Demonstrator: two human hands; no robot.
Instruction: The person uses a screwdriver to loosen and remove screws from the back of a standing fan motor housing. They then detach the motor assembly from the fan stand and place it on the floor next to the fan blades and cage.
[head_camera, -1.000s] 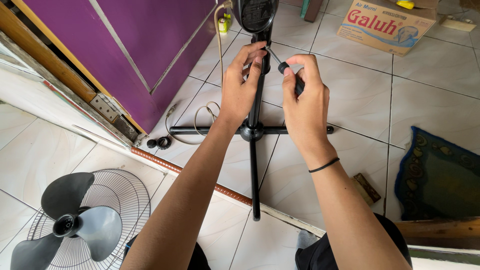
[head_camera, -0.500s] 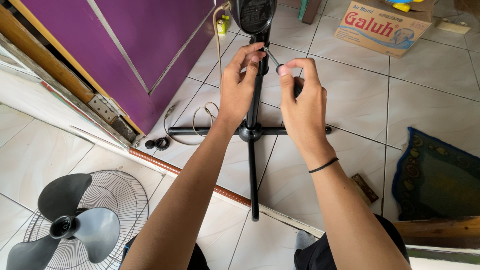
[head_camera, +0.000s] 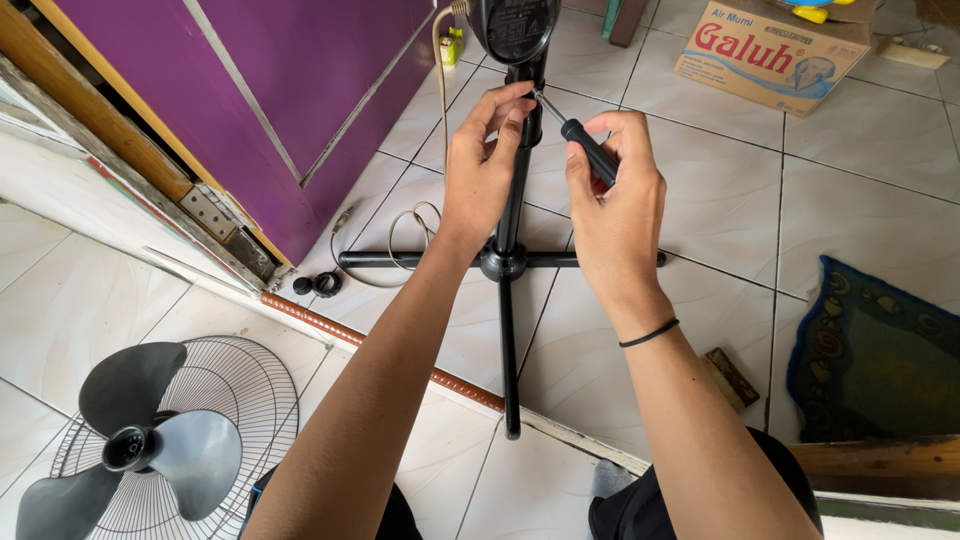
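Both hands sit slightly higher on the pole than a second ago, and the screwdriver now angles up toward the motor housing rather than lying level between the fingers.

Purple cabinet doors fill the upper left. On the tiled floor, the fan stand rises toward the camera from its cross-shaped base, the black motor housing at its top. Lower left, a grey fan blade lies on a wire guard. A cardboard box sits at the upper right, a dark rug at the right edge.

A slip looks possible: the screwdriver meets the stand at a slant, so its tip could skid off the screw and jab the steadying fingers beside it.

The right hand is curled closed around the screwdriver handle. The left hand is half open, fingertips pressed against the pole just below the housing, next to the tip.
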